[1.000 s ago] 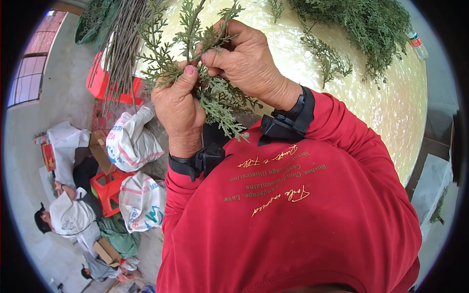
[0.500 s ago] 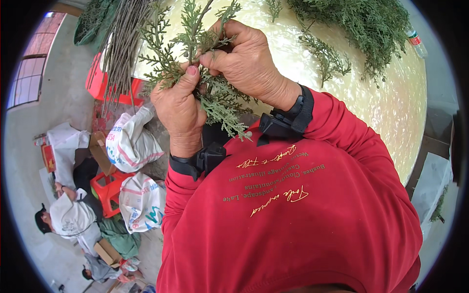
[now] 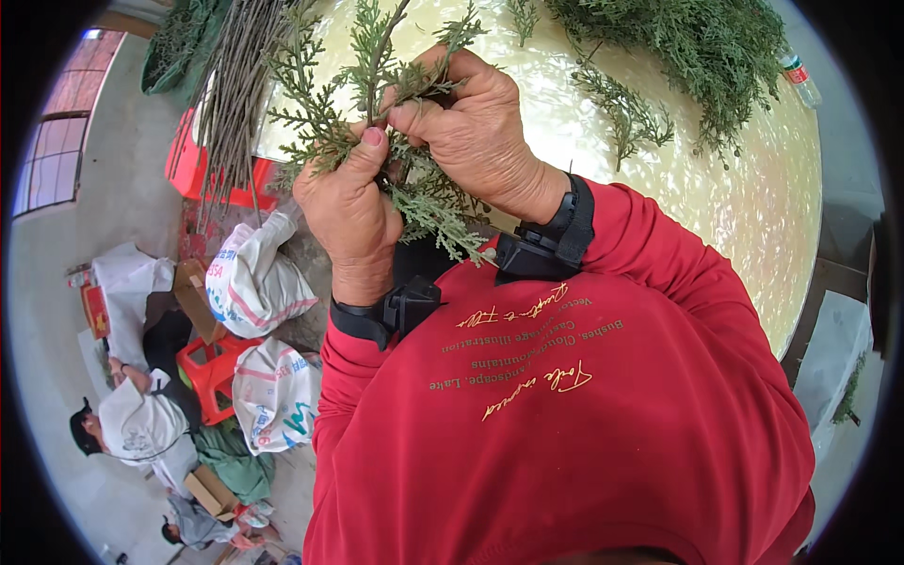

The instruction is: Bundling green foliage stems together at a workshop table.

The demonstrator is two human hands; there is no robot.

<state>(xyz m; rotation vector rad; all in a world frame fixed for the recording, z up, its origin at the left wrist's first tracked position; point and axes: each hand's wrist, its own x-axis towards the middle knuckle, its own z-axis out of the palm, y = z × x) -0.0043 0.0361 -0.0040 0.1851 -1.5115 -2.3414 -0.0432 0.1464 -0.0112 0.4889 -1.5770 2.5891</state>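
While a round table glares pale under daylight, a heap of cut greenery is seen waiting along its far edge, with one loose sprig lying apart and bare stems piled at the left. Much of the sorting appears left to do. A small bunch of sprigs is held up over the table's near edge, clamped in the closed left hand, while its stems are pinched by the curled right hand. How the stems are joined is hidden by fingers, and sacks below are partly cut off.
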